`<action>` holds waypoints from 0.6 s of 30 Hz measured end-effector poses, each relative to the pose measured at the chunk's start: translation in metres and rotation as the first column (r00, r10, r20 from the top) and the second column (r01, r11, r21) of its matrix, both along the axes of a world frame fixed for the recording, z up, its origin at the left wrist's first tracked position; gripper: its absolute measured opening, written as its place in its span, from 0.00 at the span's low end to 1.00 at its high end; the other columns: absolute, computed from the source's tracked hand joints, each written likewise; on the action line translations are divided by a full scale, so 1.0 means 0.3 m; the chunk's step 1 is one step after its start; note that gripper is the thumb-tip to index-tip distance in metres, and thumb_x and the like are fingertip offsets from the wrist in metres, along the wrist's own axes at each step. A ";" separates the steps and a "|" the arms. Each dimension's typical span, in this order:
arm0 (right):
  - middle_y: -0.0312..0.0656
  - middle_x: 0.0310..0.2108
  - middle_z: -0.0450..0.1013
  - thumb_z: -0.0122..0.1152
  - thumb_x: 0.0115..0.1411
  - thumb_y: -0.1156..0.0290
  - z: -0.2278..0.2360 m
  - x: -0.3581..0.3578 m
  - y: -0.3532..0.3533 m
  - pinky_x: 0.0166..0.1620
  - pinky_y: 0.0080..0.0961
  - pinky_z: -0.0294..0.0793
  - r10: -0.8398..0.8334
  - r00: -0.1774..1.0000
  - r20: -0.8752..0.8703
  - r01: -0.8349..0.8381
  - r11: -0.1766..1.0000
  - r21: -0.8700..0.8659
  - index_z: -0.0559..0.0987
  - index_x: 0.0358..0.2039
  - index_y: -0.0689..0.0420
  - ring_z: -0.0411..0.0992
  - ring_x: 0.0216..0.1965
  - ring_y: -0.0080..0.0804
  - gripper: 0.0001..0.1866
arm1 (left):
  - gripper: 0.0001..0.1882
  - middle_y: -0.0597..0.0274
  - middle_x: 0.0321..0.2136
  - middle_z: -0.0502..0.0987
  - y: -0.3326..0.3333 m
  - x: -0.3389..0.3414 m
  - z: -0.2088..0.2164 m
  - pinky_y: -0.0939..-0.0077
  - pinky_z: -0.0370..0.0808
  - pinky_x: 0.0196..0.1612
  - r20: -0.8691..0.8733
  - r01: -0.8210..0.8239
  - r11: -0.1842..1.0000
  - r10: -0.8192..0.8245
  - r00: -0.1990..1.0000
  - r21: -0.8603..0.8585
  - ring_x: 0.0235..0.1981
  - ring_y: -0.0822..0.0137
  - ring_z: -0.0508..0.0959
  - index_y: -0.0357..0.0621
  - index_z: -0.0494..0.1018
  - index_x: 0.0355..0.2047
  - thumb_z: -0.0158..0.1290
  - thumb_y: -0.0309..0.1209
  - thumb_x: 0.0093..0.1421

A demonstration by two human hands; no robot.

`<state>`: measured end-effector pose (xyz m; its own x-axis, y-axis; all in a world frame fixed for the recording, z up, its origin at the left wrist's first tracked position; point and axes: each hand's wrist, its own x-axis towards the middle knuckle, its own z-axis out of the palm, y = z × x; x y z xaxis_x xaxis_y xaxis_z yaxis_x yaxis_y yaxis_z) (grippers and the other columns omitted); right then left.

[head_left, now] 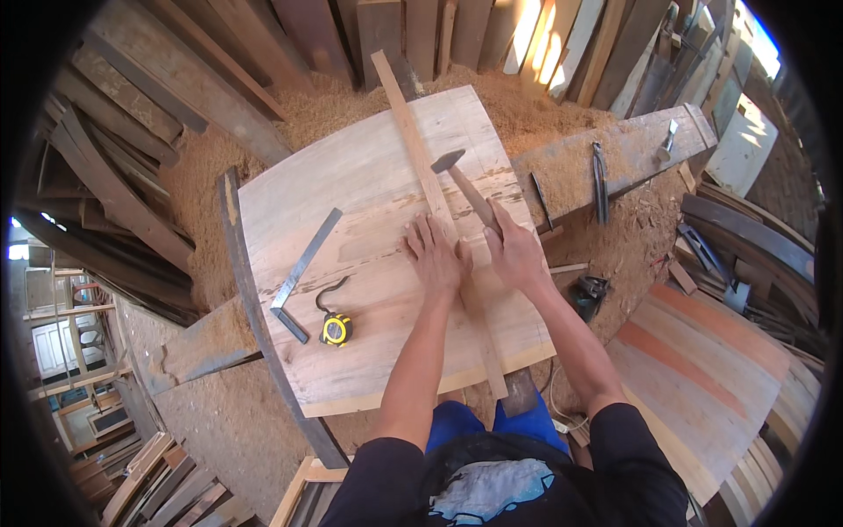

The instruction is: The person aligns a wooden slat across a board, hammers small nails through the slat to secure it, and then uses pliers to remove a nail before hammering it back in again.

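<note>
A long, narrow wooden strip [410, 123] lies across a broad, pale wooden panel [369, 180], its ends reaching past the far and near edges. My left hand [435, 263] holds the strip down near its middle, fingers along its left edge and thumb at its right. In my right hand [514, 248] is a hammer [475, 195], gripped by its wooden handle, with the dark metal head resting over or just above the panel beside the strip. To the left on the panel are a metal try square [309, 256] and a yellow-and-black tape measure [335, 329].
A plank bench [632, 149] at right carries pincers [600, 180], a dark thin tool [540, 200] and a small metal-headed tool [669, 140]. Sawdust covers the ground. Boards [237, 53] lean at the back. Another striped panel [702, 369] lies lower right, near a hand plane [702, 250].
</note>
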<state>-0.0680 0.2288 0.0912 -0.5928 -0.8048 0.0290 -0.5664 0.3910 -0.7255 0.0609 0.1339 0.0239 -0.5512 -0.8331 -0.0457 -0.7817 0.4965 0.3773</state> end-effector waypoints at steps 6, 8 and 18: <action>0.61 0.35 0.78 0.53 0.69 0.66 -0.037 -0.107 -0.220 0.42 0.56 0.74 0.015 0.999 -0.045 -0.011 0.996 0.085 0.59 0.73 0.48 0.77 0.38 0.64 0.33 | 0.44 0.40 0.73 0.51 0.005 -0.005 0.006 0.36 0.35 0.73 -0.012 0.007 1.000 -0.007 1.000 0.027 0.75 0.34 0.43 0.32 0.54 0.70 0.54 0.47 0.62; 0.61 0.34 0.77 0.53 0.69 0.67 -0.036 -0.125 -0.299 0.42 0.56 0.74 0.048 0.996 -0.075 -0.044 0.997 0.060 0.58 0.73 0.47 0.77 0.38 0.64 0.34 | 0.44 0.40 0.74 0.50 0.007 -0.002 0.002 0.36 0.34 0.73 -0.009 0.012 1.000 -0.012 1.000 0.020 0.75 0.34 0.43 0.32 0.54 0.71 0.53 0.47 0.62; 0.63 0.36 0.77 0.54 0.68 0.68 -0.004 -0.228 -0.468 0.44 0.56 0.74 0.061 0.995 -0.073 -0.053 0.992 0.110 0.64 0.69 0.52 0.76 0.39 0.65 0.29 | 0.45 0.36 0.73 0.52 0.025 -0.039 0.017 0.35 0.38 0.73 -0.031 0.036 0.999 -0.036 0.999 -0.004 0.74 0.33 0.46 0.28 0.53 0.71 0.52 0.46 0.61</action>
